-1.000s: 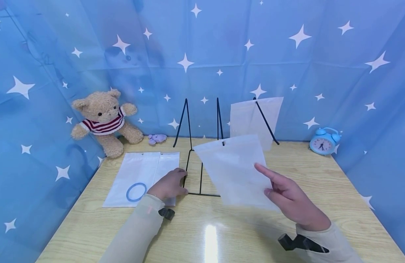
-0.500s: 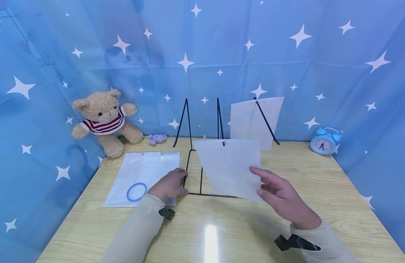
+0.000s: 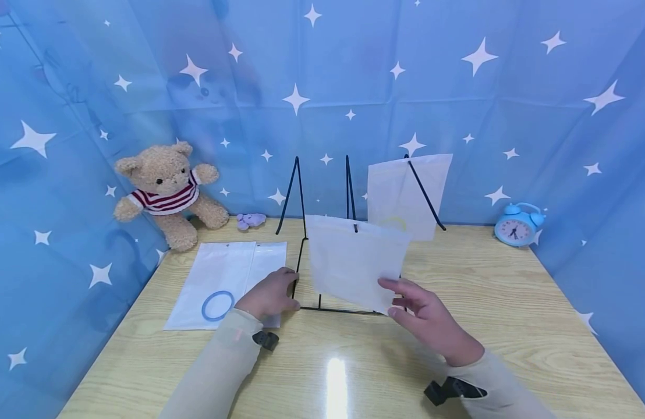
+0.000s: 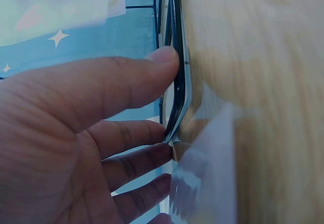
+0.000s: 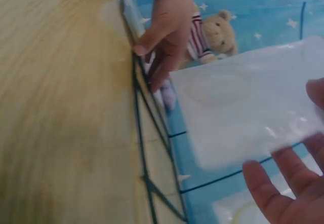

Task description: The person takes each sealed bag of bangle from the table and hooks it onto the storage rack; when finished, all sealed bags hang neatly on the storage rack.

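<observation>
A black wire rack (image 3: 338,310) with upright arms stands on the table. My left hand (image 3: 269,294) holds its left base rod, with the thumb (image 4: 162,62) against the wire and the fingers on its other side. A white translucent pouch (image 3: 348,262) hangs by its top hole from the middle arm, tilted. My right hand (image 3: 427,317) is at the pouch's lower right edge, its index fingertip touching it and its fingers loosely spread. Behind, a second white pouch (image 3: 401,189) hangs on the right arm; a faint yellow ring (image 3: 394,222) shows near its bottom.
More white pouches (image 3: 223,262) lie flat at the left, with a blue ring (image 3: 218,305) on top. A teddy bear (image 3: 167,186) and a small purple toy (image 3: 251,220) sit at the back left. A blue alarm clock (image 3: 516,227) stands at the back right, before a starry curtain (image 3: 438,93).
My right hand has moved left and slightly down along with the pouch's lower edge, and the hanging pouch has swung left. The left hand stays on the rack.
</observation>
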Demonstrator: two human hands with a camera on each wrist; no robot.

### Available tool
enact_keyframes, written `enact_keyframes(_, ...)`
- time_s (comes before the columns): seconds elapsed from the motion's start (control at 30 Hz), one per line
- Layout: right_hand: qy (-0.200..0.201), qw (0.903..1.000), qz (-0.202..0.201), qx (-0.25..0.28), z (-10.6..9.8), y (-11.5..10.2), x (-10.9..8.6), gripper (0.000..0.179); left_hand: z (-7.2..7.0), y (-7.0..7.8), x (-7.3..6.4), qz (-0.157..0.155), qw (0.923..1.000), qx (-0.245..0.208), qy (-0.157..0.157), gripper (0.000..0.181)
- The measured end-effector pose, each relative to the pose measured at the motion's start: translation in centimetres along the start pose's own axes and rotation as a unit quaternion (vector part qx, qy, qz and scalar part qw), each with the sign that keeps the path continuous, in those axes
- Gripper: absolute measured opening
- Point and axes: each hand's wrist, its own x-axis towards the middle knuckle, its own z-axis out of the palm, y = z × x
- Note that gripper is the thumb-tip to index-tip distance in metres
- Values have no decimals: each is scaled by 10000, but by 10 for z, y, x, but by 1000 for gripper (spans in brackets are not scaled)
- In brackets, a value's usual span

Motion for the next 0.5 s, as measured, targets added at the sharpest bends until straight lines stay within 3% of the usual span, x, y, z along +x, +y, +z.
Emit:
enact_keyframes(0.13, 8, 9996, 278, -63, 4, 8, -1, 48, -1, 0, 0, 15, 10000, -24, -11, 74)
enact_keyframes(0.37, -50, 9931, 1084, 437, 12, 18, -5, 48, -1, -1, 1, 4, 10000, -34, -24, 75)
enact_keyframes(0.5, 106, 9913, 1252, 403, 20, 24, -7, 45, 0, -2, 0, -75, 9999, -116, -50, 75)
